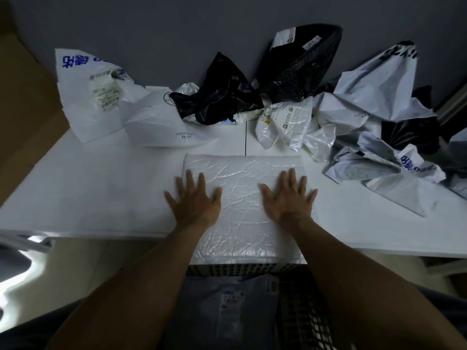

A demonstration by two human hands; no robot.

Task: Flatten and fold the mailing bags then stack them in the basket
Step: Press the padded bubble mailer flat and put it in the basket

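We see a white padded mailing bag (242, 198) lying flat on the smooth white counter (88, 185), a rectangle with a glossy, creased skin, its near end overhanging the counter edge. Both hands press down on it with fingers spread wide and straight, holding nothing: the left hand (195, 200) on its left edge, the right hand (288, 198) on its right. Just below the overhang sits a dark mesh basket (300, 314) with a flat grey bag (227, 306) inside. Behind, crumpled plastic bags crowd the counter: white ones (96, 97) at left, a shiny black one (222, 97) in the middle, grey-white ones (379, 97) at right.
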